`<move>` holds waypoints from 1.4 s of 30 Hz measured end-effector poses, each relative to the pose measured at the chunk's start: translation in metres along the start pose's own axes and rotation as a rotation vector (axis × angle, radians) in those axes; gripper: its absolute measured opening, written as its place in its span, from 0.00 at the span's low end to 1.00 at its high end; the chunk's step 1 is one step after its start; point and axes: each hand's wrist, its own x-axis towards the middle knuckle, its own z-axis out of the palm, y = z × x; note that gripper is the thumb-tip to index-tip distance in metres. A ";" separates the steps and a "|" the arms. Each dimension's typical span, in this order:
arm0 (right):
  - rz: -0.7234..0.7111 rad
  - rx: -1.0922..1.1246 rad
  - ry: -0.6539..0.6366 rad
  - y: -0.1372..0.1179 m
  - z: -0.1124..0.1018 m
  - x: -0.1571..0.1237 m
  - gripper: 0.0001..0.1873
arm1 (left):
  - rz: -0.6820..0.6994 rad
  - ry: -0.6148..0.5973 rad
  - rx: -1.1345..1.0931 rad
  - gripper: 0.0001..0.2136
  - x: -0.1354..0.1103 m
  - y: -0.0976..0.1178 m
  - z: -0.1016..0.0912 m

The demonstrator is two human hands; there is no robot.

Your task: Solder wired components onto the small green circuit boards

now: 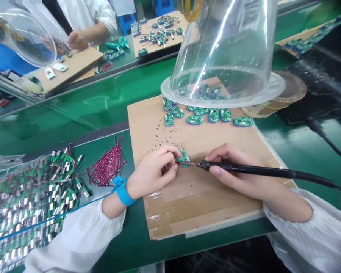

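Observation:
My left hand is closed in a pinch on a small green circuit board that rests on a cardboard sheet. A blue wrist strap circles that wrist. My right hand is wrapped round a black soldering iron, and the iron's metal tip touches the board's near edge. Its cable runs off to the right.
Several more green boards lie at the cardboard's far edge, under a clear fume hood. Red wires and a bag of green wires lie to the left. A tape roll sits at the right. Across the green belt, another person's hand works over cardboard.

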 end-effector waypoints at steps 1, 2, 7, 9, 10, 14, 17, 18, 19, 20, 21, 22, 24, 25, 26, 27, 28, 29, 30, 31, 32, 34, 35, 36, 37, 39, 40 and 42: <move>-0.001 -0.001 0.000 0.000 0.000 0.000 0.09 | 0.001 0.000 0.001 0.06 0.000 0.000 0.000; -0.001 -0.001 0.001 0.000 0.000 -0.001 0.09 | 0.002 0.001 0.000 0.06 0.000 0.000 0.000; -0.001 -0.005 -0.003 0.002 0.000 -0.004 0.09 | -0.009 -0.002 -0.005 0.05 -0.001 -0.001 0.001; -0.003 -0.010 0.003 0.003 0.000 -0.004 0.09 | -0.014 0.000 -0.002 0.05 -0.002 -0.001 0.002; -0.005 -0.008 0.010 0.003 0.000 -0.004 0.09 | -0.017 0.001 -0.002 0.05 -0.002 -0.002 0.002; -0.034 0.005 0.070 0.003 -0.001 -0.003 0.07 | -0.036 0.012 -0.006 0.05 -0.003 -0.002 0.002; -0.043 0.000 0.097 0.002 -0.001 -0.003 0.07 | -0.044 0.015 -0.020 0.05 -0.003 -0.002 0.001; -0.041 0.000 0.095 0.001 -0.001 -0.003 0.07 | -0.044 0.016 -0.023 0.05 -0.003 -0.001 0.001; -0.040 0.000 0.094 0.001 -0.001 -0.003 0.07 | -0.043 0.017 -0.024 0.05 -0.003 -0.001 0.001; -0.037 -0.001 0.092 0.001 -0.001 -0.003 0.07 | -0.043 0.017 -0.021 0.05 -0.003 -0.001 0.001; -0.035 -0.002 0.091 0.000 -0.001 -0.004 0.07 | -0.041 0.017 -0.018 0.05 -0.003 -0.001 0.001; -0.034 -0.003 0.090 0.000 -0.001 -0.004 0.07 | -0.040 0.015 -0.015 0.05 -0.003 0.000 0.000; -0.037 -0.004 0.089 0.000 -0.002 -0.004 0.06 | -0.037 0.008 -0.010 0.05 -0.003 0.000 0.000; -0.040 -0.003 0.090 -0.001 -0.002 -0.004 0.06 | -0.036 0.007 -0.011 0.05 -0.003 0.000 0.001; -0.044 -0.002 0.093 -0.001 -0.002 -0.004 0.06 | -0.036 0.008 -0.013 0.05 -0.003 0.000 0.001; -0.045 0.000 0.094 -0.001 -0.002 -0.004 0.06 | -0.038 0.011 -0.016 0.05 -0.003 0.000 0.001; -0.046 0.002 0.095 -0.001 -0.002 -0.004 0.06 | -0.039 0.015 -0.018 0.05 -0.003 0.000 0.001; -0.046 0.005 0.095 0.000 -0.002 -0.004 0.06 | -0.040 0.020 -0.019 0.05 -0.003 0.000 0.001; -0.044 0.008 0.095 0.000 -0.002 -0.003 0.06 | -0.041 0.025 -0.019 0.05 -0.003 0.000 0.001; -0.043 0.011 0.094 0.000 -0.002 -0.003 0.06 | -0.042 0.026 -0.017 0.05 -0.003 0.000 0.001; -0.043 0.013 0.093 0.000 -0.002 -0.003 0.06 | -0.044 0.028 -0.016 0.05 -0.003 0.000 0.001; -0.041 0.011 0.095 0.000 -0.002 -0.003 0.06 | -0.047 0.028 -0.017 0.05 -0.003 0.000 0.001; -0.038 0.009 0.092 0.000 -0.002 -0.004 0.06 | -0.049 0.024 -0.020 0.05 -0.003 0.000 0.001; -0.034 0.006 0.089 0.000 -0.002 -0.004 0.06 | -0.049 0.023 -0.023 0.05 -0.003 0.000 0.001; -0.030 0.003 0.086 -0.001 -0.002 -0.004 0.06 | -0.050 0.022 -0.024 0.05 -0.003 0.000 0.001; -0.022 0.004 0.081 -0.001 -0.002 -0.005 0.06 | -0.047 0.022 -0.026 0.05 -0.003 -0.001 0.001; -0.020 0.006 0.081 0.000 -0.002 -0.005 0.06 | -0.046 0.024 -0.026 0.05 -0.003 -0.001 0.001; -0.013 0.008 0.078 0.001 -0.003 -0.006 0.06 | -0.046 0.024 -0.025 0.05 -0.003 -0.001 0.002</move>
